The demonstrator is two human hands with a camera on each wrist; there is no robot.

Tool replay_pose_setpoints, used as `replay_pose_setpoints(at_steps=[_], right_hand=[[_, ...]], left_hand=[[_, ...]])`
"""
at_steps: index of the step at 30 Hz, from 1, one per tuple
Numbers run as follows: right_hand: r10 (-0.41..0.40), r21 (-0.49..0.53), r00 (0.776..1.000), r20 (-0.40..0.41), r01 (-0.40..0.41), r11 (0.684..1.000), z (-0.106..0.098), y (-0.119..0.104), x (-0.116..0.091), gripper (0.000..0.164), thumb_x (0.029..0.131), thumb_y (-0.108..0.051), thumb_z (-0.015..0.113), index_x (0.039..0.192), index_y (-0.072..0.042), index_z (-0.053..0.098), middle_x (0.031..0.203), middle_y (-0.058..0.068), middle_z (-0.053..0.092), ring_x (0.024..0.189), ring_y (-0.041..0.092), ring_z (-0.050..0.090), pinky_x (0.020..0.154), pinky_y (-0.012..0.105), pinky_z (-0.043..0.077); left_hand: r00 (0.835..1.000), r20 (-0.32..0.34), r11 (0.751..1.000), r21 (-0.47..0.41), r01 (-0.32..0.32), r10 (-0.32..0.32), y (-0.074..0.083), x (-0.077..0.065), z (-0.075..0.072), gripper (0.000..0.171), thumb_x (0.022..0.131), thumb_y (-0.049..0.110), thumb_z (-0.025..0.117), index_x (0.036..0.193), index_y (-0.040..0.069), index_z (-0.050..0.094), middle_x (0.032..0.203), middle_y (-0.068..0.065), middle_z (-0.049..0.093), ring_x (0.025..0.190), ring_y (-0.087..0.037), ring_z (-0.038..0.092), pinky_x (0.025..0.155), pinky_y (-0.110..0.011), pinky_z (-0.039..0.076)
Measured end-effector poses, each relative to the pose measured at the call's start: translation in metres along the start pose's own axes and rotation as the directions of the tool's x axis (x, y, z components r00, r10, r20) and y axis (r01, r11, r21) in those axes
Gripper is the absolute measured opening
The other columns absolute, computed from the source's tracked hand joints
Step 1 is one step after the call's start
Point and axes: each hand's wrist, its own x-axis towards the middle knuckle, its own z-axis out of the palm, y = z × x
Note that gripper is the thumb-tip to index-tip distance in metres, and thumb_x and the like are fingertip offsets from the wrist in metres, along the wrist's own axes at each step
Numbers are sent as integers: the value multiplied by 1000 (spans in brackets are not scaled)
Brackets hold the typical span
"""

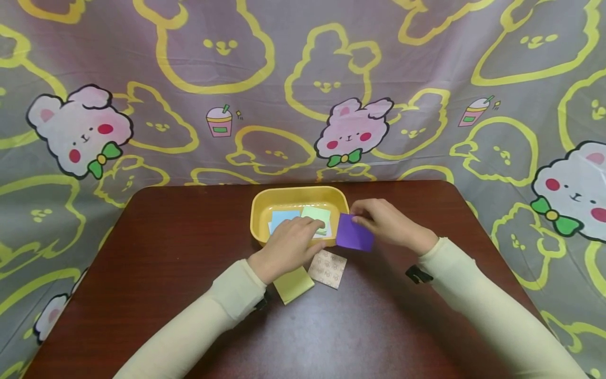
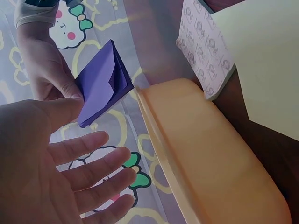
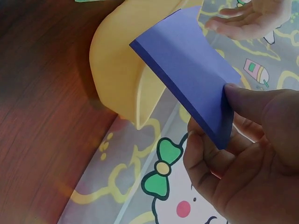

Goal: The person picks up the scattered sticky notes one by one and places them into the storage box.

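Note:
My right hand [image 1: 385, 223] pinches a purple pad of sticky notes [image 1: 354, 232] by its corner, with the thumb on one face and fingers behind, as the right wrist view shows. The pad [image 3: 187, 70] is raised beside the right end of a yellow plastic tray [image 1: 259, 239], its sheets slightly bowed. My left hand [image 2: 70, 163] hovers over the tray's near rim with fingers spread and nothing held. Inside the tray lie a blue pad [image 1: 284, 216] and a light green pad [image 1: 316, 213], partly hidden by the left hand, with white paper under them.
On the table [image 1: 189, 231] in front of the tray lie a yellow pad [image 1: 294, 286], partly under my left wrist in the head view, and a patterned beige pad [image 1: 328, 269]. A printed curtain [image 1: 279, 79] hangs behind the table's far edge.

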Motion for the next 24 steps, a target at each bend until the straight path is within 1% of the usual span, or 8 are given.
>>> replay_pose_setpoints(at_steps=[5, 9, 16, 19, 24], right_hand=[[1, 0, 1000, -9, -1, 1000, 0, 1, 3, 4, 89, -14, 61, 90, -11, 64, 73, -2, 60, 64, 11, 51, 56, 29, 46], [-11, 10, 1000, -24, 11, 1000, 0, 1, 8, 5, 89, -12, 61, 92, -10, 64, 76, -2, 61, 65, 11, 52, 57, 29, 47], [-21, 5, 999, -38, 21, 1000, 1, -6, 21, 8, 89, -13, 61, 94, -8, 65, 76, -1, 61, 65, 11, 51, 58, 30, 46], [-31, -1, 999, -35, 31, 1000, 2, -9, 25, 9, 90, -14, 60, 95, -8, 64, 76, 0, 60, 66, 12, 50, 58, 30, 45], [-29, -3, 999, -39, 29, 1000, 2, -11, 32, 11, 90, -14, 60, 96, -7, 65, 79, 0, 61, 67, 13, 52, 59, 30, 46]], left_hand=[[1000, 4, 1000, 9, 11, -11, -2, 0, -1, 44, 91, 43, 53, 122, 13, 61, 113, -2, 65, 98, -18, 61, 80, -35, 48], [1000, -9, 1000, 12, 12, -12, -5, 0, -1, 44, 91, 42, 55, 122, 12, 61, 113, -3, 65, 99, -19, 60, 80, -36, 48], [1000, -24, 1000, 17, 20, -20, -9, 1, -2, 43, 91, 41, 55, 121, 11, 61, 110, -4, 65, 98, -20, 61, 79, -37, 49], [999, -37, 1000, 10, 21, -21, -11, 1, -2, 42, 90, 41, 55, 120, 11, 61, 107, -4, 66, 96, -20, 61, 77, -37, 49], [999, -32, 999, -7, 44, -44, -14, 2, -1, 42, 91, 41, 55, 120, 11, 61, 108, -3, 65, 98, -20, 61, 78, -36, 49]])
